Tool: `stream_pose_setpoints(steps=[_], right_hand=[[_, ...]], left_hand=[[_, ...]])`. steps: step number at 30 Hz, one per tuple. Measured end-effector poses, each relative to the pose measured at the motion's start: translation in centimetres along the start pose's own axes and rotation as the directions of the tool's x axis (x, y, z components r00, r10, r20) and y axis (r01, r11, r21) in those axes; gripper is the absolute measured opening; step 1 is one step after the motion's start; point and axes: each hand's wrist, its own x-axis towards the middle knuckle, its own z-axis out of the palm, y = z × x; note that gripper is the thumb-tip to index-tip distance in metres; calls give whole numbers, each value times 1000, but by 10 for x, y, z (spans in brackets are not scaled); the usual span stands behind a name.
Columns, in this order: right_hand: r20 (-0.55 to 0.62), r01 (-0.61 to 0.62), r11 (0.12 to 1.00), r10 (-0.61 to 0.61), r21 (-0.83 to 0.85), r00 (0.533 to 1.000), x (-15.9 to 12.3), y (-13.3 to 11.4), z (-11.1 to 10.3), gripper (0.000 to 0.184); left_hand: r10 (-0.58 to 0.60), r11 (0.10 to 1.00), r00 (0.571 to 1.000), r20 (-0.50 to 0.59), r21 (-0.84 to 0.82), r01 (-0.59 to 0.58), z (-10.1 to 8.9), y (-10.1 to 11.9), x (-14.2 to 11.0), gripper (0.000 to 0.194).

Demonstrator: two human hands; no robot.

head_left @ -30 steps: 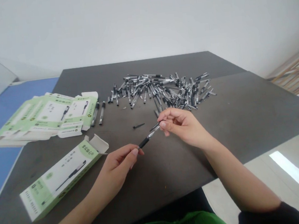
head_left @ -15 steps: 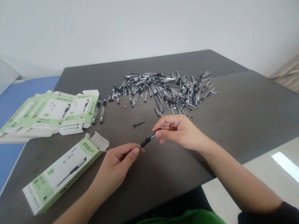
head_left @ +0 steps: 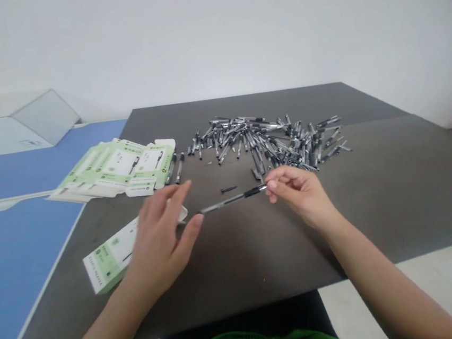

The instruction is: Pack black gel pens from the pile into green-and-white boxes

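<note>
A black-and-clear gel pen [head_left: 232,200] is pinched at its right end between the thumb and fingers of my right hand [head_left: 297,194]. My left hand [head_left: 164,236] is open, thumb and fingers apart, with the pen's other end by its thumb tip. Behind the left hand lies a white and green pen box [head_left: 109,260], partly covered by it, with its end flap showing beyond the fingers. A short black piece [head_left: 228,189], perhaps a cap or pen part, rests on the table just past the pen.
A large pile of pens and pen parts [head_left: 271,144] spreads across the dark table [head_left: 298,258]. Flattened green-white boxes [head_left: 114,169] are stacked at the left, with two pens [head_left: 180,168] beside them. A blue surface [head_left: 28,236] adjoins the table; a white box [head_left: 18,131] stands on it.
My left hand has let go of the pen and opened, moving left over the box. My right hand still holds the pen, now seen at full length. The view has shifted left.
</note>
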Motion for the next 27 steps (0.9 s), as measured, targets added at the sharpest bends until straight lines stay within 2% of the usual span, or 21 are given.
stream_pose_setpoints(steps=[1, 2, 4, 6, 8, 9, 12, 14, 16, 17, 19, 21, 23, 27], right_hand=[[-58, 16, 1000, -16, 3, 998, 1, 2, -7, 22], [-103, 21, 1000, -21, 4, 994, 2, 5, -13, 22], [-148, 10, 1000, -11, -9, 989, 5, 9, -20, 21], [-142, 11, 999, -16, -37, 990, 6, 9, -20, 21], [-113, 53, 995, -63, -87, 992, 6, 3, -13, 19], [-102, 92, 988, -105, -126, 989, 5, -3, -7, 17], [-70, 266, 925, -295, -271, 953, -3, -25, 13, 6], [-31, 386, 852, -424, -354, 905, -11, -43, 26, 5], [32, 477, 760, -517, -442, 855, -18, -60, 37, 11], [79, 517, 703, -554, -488, 829, -22, -68, 41, 14], [193, 589, 581, -600, -562, 776, -27, -83, 47, 16], [297, 632, 496, -595, -595, 747, -31, -98, 51, 14], [362, 659, 463, -579, -593, 731, -34, -111, 53, 16], [409, 727, 400, -630, -558, 660, -38, -128, 61, 30]], left_hand=[[-39, 986, 996, -84, 156, 52, -6, -13, -4, 63], [-91, 953, 990, -109, 278, 118, -11, -27, -9, 70], [-199, 885, 980, -17, 426, 187, -16, -55, -20, 80], [-312, 840, 942, 126, 500, 212, -17, -76, -30, 78], [-370, 820, 915, 162, 520, 240, -17, -85, -39, 72], [-368, 826, 915, 165, 510, 240, -17, -85, -42, 70], [-273, 885, 957, 102, 418, 207, -19, -74, -53, 68], [-174, 925, 984, -22, 338, 171, -21, -61, -59, 68], [-61, 952, 985, -162, 287, 106, -22, -46, -65, 65], [1, 961, 980, -197, 270, 53, -22, -39, -67, 63], [63, 972, 966, -250, 233, -3, -20, -26, -70, 63], [73, 983, 953, -293, 183, -19, -18, -16, -72, 63], [62, 992, 945, -322, 123, -23, -16, -11, -73, 65], [66, 997, 948, -311, 45, -55, -14, -7, -75, 71]])
